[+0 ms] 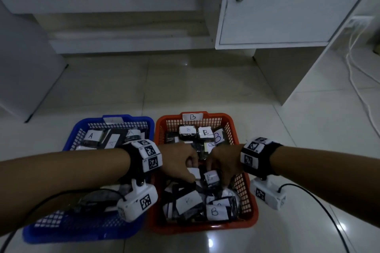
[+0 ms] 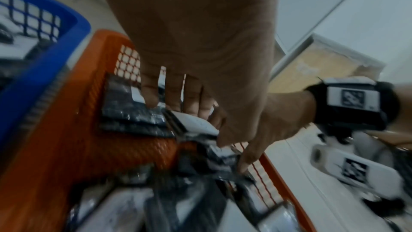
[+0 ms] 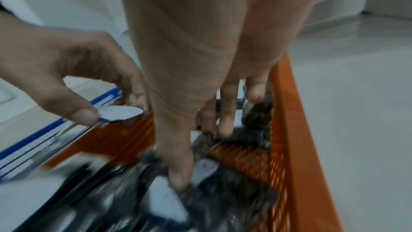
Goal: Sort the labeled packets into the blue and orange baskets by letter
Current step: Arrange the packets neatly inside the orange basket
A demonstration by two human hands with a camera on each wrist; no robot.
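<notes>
Both hands reach inside the orange plastic mesh basket [image 1: 249, 220]: left hand [image 1: 178, 162] pinches a white-labelled dark packet [image 1: 194, 172]; right hand [image 1: 223, 163], fingers curled, grips the neighbouring white-labelled dark packet marked B [image 1: 211, 178].

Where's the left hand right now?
In the head view the left hand is over the middle of the orange basket, pinching a white-labelled packet, fingertip to fingertip with the right hand.
</notes>
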